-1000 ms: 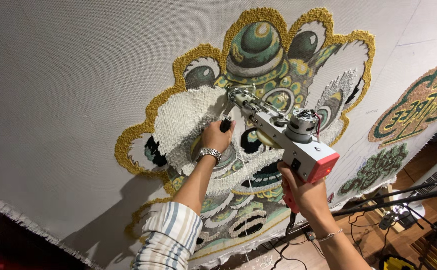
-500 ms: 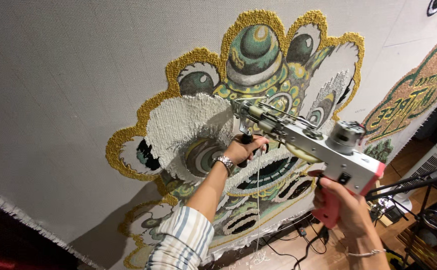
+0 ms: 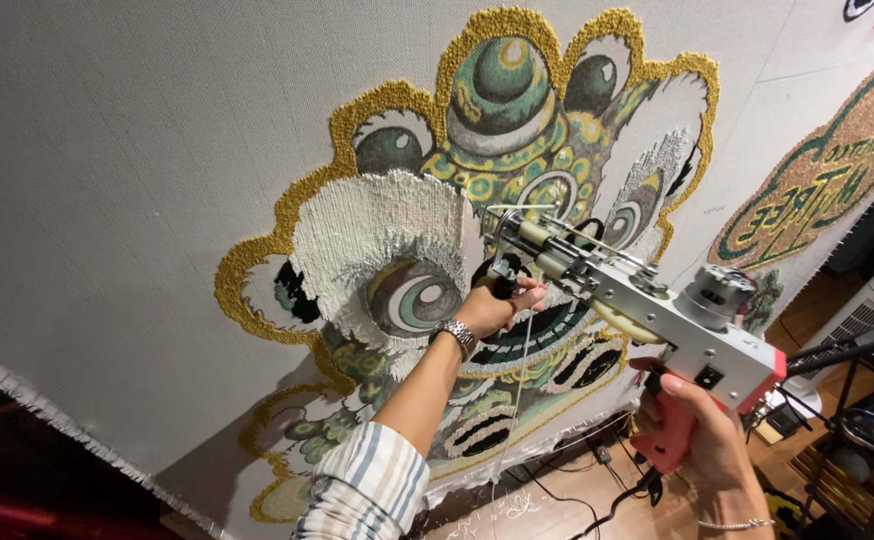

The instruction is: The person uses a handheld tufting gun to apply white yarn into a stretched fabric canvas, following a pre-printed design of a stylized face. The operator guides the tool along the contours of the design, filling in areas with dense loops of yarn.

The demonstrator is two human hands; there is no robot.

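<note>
The cloth (image 3: pixel 137 150) fills everything ahead of my grip, stretched flat and tilted, with a tufted design (image 3: pixel 497 130) of gold border, green eyes and a white shaggy patch spread across its middle. Between me and it runs the gun (image 3: pixel 647 300) — a silver body with a pink handle, its long axis pointing from my right hand up and leftward to the needle end, which sits at or just off the cloth; I cannot tell whether it touches. My right hand (image 3: pixel 692 440) is wrapped tight round the pink handle at the rear, low and nearest me. My left hand (image 3: pixel 497 305) is closed on the black front knob, right beside the needle end — so it is the hand nearer the cloth. A thin yarn (image 3: pixel 519 380) hangs down from the front, just past my left wrist and its watch (image 3: pixel 454 335).
</note>
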